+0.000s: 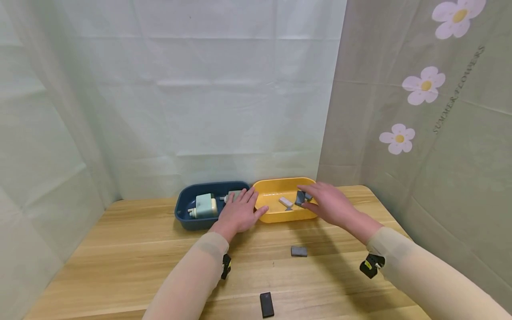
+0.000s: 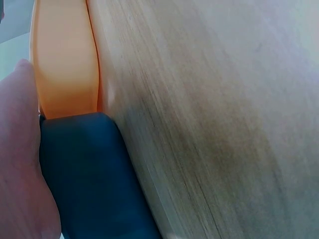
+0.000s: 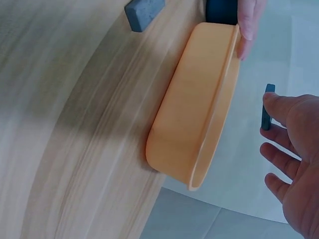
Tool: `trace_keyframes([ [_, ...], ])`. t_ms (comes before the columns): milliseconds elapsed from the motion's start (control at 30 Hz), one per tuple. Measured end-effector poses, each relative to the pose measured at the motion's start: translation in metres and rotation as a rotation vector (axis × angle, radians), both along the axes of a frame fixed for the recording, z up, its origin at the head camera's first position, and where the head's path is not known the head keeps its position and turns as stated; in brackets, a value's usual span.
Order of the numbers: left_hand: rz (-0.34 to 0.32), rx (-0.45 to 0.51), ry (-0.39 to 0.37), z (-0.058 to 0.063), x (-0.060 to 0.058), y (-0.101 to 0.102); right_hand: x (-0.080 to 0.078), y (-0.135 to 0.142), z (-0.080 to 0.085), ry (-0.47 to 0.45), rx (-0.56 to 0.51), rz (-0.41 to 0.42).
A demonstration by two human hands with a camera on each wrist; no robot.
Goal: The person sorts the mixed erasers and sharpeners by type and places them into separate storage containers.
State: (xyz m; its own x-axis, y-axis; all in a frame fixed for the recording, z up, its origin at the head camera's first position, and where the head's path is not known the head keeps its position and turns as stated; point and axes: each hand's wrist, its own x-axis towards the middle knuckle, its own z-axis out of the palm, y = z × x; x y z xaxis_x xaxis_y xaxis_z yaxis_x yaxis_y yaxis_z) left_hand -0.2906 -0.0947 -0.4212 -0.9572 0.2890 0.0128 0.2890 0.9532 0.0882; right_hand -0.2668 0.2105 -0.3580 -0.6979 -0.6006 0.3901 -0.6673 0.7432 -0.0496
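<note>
My right hand [image 1: 330, 203] pinches a small dark grey rectangular block [image 3: 268, 107] between thumb and fingertips, over the right end of the yellow bin [image 1: 286, 217]. The other fingers are spread apart from the block. Inside the yellow bin lie a pale block [image 1: 286, 202] and other small grey pieces. My left hand [image 1: 240, 214] rests where the rims of the yellow bin and the dark blue bin [image 1: 192, 226] meet, its fingers extended and thumb reaching over the yellow rim. In the blue bin sits a mint and cream boxy thing [image 1: 205, 206] with pale prongs; a similar one is partly hidden by my left fingers.
A grey block [image 1: 298, 251] lies on the wooden table [image 1: 132, 253] in front of the yellow bin. Closer to me lies a black block [image 1: 266, 305]. Pale hanging cloth [image 1: 224, 111] borders the back and sides of the table.
</note>
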Motion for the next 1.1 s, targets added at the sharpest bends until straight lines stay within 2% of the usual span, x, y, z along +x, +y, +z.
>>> trace_keyframes([
  [367, -0.004, 0.008, -0.008, 0.002, -0.004, -0.003, -0.016, -0.013, 0.001, -0.031, -0.015, -0.038],
  [633, -0.014, -0.001, 0.002, -0.001, -0.011, -0.005, -0.027, -0.024, 0.000, -0.047, -0.020, -0.075],
  [1100, -0.022, -0.007, -0.010, -0.003, -0.021, -0.009, -0.039, -0.040, 0.000, -0.113, -0.006, -0.130],
])
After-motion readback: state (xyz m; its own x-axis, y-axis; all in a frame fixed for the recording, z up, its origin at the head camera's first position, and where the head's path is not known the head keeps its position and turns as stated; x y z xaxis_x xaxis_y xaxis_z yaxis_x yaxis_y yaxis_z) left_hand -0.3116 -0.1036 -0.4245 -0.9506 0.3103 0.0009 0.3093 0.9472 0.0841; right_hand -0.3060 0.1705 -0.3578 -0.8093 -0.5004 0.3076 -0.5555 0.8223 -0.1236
